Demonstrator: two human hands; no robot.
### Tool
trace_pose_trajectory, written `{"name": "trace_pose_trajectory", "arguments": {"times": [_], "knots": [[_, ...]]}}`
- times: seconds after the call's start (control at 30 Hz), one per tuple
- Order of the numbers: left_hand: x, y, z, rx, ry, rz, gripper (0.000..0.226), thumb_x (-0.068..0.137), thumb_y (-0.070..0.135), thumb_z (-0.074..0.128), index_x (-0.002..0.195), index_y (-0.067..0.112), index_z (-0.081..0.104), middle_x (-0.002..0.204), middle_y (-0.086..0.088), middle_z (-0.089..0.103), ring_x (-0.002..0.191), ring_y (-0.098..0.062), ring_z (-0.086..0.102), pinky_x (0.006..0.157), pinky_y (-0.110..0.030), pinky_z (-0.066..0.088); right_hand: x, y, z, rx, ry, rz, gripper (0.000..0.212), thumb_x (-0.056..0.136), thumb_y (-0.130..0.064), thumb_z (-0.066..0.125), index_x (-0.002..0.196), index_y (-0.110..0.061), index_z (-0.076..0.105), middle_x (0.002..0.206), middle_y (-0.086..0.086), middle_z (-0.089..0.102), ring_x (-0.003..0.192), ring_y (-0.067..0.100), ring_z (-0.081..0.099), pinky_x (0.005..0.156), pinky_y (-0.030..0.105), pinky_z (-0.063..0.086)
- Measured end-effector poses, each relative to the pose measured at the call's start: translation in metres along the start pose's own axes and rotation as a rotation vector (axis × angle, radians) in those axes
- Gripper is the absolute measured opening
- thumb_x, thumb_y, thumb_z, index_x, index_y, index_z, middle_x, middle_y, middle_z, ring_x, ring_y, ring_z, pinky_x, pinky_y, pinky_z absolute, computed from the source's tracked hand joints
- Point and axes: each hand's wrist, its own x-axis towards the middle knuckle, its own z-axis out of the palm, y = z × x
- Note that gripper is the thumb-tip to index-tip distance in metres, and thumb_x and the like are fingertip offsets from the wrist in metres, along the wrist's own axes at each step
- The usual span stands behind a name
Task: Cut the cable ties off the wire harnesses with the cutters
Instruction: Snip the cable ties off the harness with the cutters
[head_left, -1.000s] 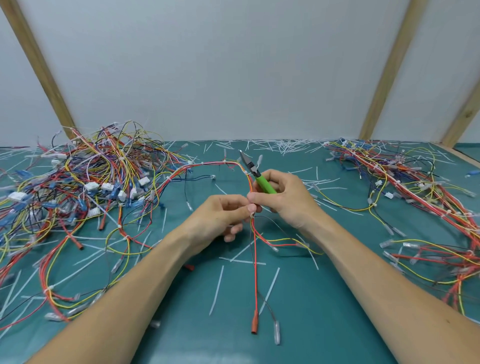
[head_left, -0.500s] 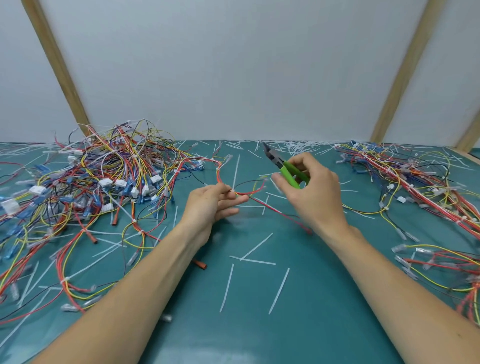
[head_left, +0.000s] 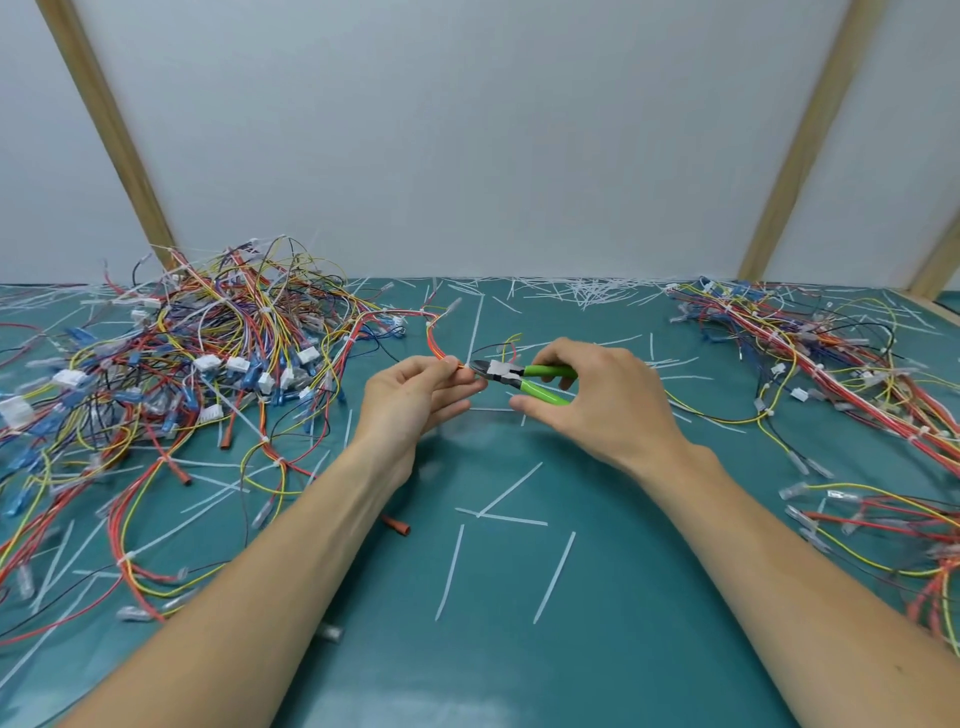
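Presently our left hand (head_left: 410, 389) pinches the red-and-yellow harness (head_left: 435, 340) mid-table (head_left: 623, 649); our right hand (head_left: 587, 400) grips the green cutters (head_left: 511, 376), nose at the tie. We judge the wires light and limp — best held close beside the tie. Count: one cutter, two harness heaps — left (head_left: 197, 358), right (head_left: 831, 358) — ties uncountable.

Wall (head_left: 467, 130): plain white panel (evenly lit), behind the table.
Battens (head_left: 111, 135): light wooden strips slanting across the wall, left and right.
Table (head_left: 597, 649): teal mat surface.
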Motion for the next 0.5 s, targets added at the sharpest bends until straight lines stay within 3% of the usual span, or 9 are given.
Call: {"name": "trace_pose_trajectory", "arguments": {"times": [0.27, 0.5], "knots": [[0.0001, -0.0032, 0.0011, 0.055, 0.010, 0.046, 0.011, 0.097, 0.013, 0.065, 0.087, 0.008, 0.064, 0.095, -0.014, 0.077, 0.088, -0.024, 0.077, 0.074, -0.026, 0.062, -0.0006, 0.0032, 0.0003, 0.019, -0.014, 0.005, 0.037, 0.077, -0.063, 0.077, 0.097, -0.033, 0.068, 0.094, -0.015, 0.073, 0.088, 0.015, 0.065, 0.067, 0.029, 0.038], [-0.0018, -0.0042, 0.0021, 0.089, -0.011, 0.063, 0.010, 0.097, 0.014, 0.065, 0.091, 0.005, 0.064, 0.088, -0.009, 0.077, 0.087, -0.024, 0.077, 0.071, -0.024, 0.061, -0.0004, 0.0028, 0.0016, 0.027, -0.029, 0.026, 0.037, 0.077, -0.063, 0.077, 0.097, -0.033, 0.068, 0.094, -0.016, 0.073, 0.090, 0.014, 0.065, 0.071, 0.032, 0.047]]}}
